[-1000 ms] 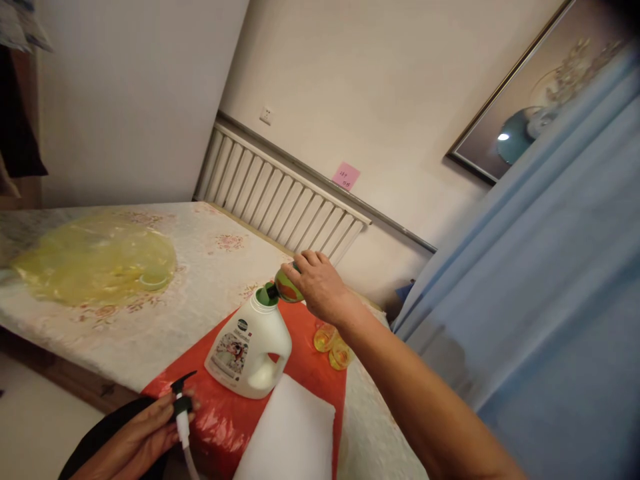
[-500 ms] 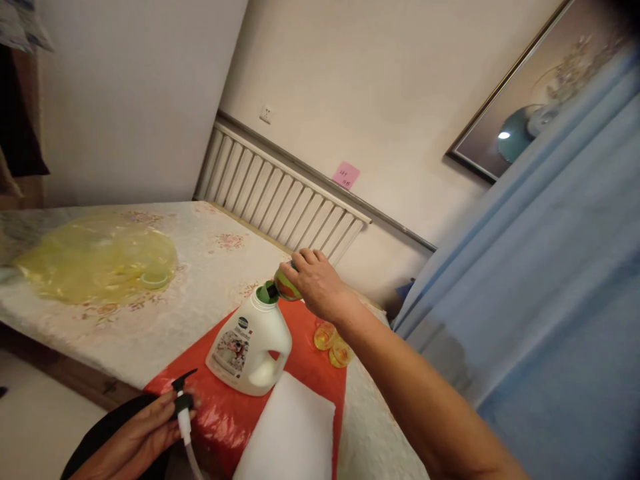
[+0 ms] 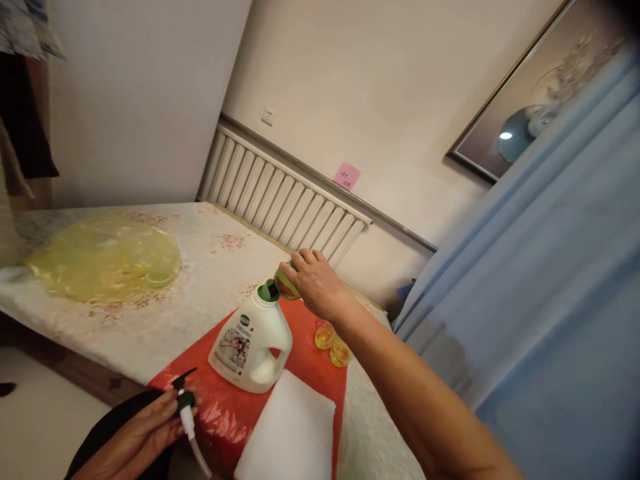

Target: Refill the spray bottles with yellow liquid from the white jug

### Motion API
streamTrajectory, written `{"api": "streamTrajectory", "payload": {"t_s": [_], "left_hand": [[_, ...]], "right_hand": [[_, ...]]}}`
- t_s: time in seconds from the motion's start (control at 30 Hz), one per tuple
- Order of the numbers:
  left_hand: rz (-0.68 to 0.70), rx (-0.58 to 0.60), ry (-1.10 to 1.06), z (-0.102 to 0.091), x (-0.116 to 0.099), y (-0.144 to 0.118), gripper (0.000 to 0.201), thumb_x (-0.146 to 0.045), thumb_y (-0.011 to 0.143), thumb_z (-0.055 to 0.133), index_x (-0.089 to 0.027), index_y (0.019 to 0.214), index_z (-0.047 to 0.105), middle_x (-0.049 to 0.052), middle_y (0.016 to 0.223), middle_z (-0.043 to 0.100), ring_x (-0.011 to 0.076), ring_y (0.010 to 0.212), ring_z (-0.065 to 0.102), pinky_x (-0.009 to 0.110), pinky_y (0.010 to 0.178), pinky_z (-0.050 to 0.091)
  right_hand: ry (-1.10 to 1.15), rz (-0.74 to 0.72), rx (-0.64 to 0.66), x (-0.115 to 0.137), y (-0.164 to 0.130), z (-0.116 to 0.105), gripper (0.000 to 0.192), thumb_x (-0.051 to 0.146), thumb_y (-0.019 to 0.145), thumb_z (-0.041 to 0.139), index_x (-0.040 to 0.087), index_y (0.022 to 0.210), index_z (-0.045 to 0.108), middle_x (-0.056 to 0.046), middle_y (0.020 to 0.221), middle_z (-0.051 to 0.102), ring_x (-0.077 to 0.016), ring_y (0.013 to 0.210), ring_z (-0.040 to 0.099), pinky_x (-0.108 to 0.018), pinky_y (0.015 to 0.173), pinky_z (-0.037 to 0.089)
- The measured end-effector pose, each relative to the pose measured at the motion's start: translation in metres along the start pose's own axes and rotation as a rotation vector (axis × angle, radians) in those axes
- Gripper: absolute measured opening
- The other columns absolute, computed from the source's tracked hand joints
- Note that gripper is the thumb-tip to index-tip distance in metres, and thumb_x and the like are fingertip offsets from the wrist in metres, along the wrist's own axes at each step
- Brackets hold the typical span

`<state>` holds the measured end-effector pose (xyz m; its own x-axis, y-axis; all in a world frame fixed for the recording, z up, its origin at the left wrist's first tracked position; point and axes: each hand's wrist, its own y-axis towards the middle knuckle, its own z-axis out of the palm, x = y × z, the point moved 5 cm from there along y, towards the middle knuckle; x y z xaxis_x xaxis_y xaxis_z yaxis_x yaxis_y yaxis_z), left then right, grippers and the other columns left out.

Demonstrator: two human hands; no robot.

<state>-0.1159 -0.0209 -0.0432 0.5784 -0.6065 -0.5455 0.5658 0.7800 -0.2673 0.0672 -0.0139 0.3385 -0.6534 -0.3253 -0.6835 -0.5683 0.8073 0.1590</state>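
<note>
A large white detergent jug (image 3: pixel 251 340) with a green pouring neck stands on a red plastic sheet (image 3: pixel 220 407). My right hand (image 3: pixel 316 280) is wrapped round a green-and-orange bottle (image 3: pixel 287 284), tipped so that its dark mouth is at the jug's opening. Whether liquid is flowing I cannot tell. Low on the left, my left hand (image 3: pixel 160 420) pinches a dark green pump dispenser (image 3: pixel 185 400) by its collar, its pale tube hanging down. Beside my right forearm are two clear cups or jars (image 3: pixel 333 345) with yellow contents.
A folded white cloth or paper (image 3: pixel 293 427) lies in front of the jug. A crumpled yellow plastic bag (image 3: pixel 105 260) with a pale ring rests on the flowered tablecloth (image 3: pixel 210 267). Behind are a radiator (image 3: pixel 280 183) and, at right, a blue curtain (image 3: pixel 540 267).
The view has shifted slightly. My right hand still holds the tilted bottle at the jug's mouth, and my left hand keeps the pump dispenser in much the same place.
</note>
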Motion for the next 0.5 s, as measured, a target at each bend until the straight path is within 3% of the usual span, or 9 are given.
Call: {"api": "streamTrajectory", "payload": {"t_s": [0.33, 0.5], "left_hand": [[0.025, -0.051, -0.026, 0.006, 0.001, -0.005, 0.035, -0.025, 0.069, 0.085, -0.026, 0.102, 0.073, 0.005, 0.106, 0.076, 0.0297, 0.103, 0.069, 0.034, 0.084, 0.061], [0.130, -0.102, 0.008, 0.043, -0.019, -0.013, 0.032, -0.023, 0.064, 0.087, -0.024, 0.093, 0.074, 0.003, 0.100, 0.076, 0.0263, 0.090, 0.072, 0.031, 0.075, 0.063]], "right_hand": [[0.021, 0.061, -0.039, 0.002, -0.010, 0.010, 0.045, 0.013, 0.080, 0.058, 0.016, 0.124, 0.049, -0.015, 0.114, 0.055, -0.0307, 0.108, 0.044, -0.044, 0.091, 0.036], [0.137, 0.192, -0.034, -0.001, -0.023, 0.027, 0.058, 0.010, 0.074, 0.061, 0.017, 0.130, 0.046, -0.015, 0.117, 0.055, -0.0301, 0.107, 0.046, -0.043, 0.091, 0.038]]}}
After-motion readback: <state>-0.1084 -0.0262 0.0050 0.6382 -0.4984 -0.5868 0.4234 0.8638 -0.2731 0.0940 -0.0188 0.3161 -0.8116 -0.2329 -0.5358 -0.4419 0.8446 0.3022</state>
